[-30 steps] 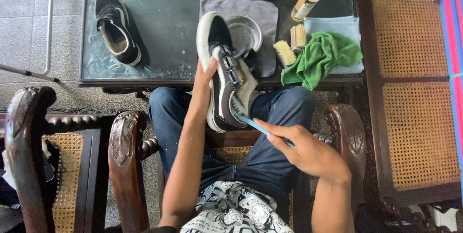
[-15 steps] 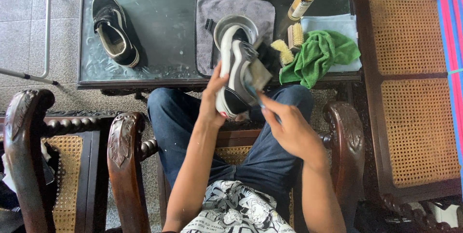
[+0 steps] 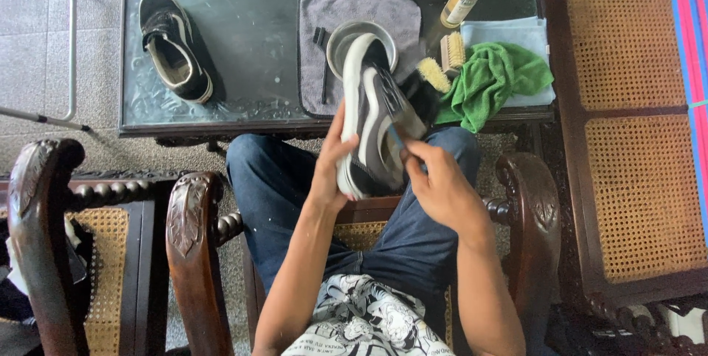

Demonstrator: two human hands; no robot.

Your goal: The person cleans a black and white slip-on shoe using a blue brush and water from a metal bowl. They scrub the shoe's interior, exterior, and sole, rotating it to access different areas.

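Holding the sneaker (image 3: 372,116) with its long axis running near to far, the left hand (image 3: 330,168) clasps the sole side while the right hand (image 3: 442,188) fingers (image 3: 414,151) pinch a blue brush (image 3: 396,137) against its right flank.

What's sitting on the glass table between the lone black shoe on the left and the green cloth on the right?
In the head view, between the black shoe and the green cloth: bare glass, then a grey towel carrying a metal bowl, then two small brushes.
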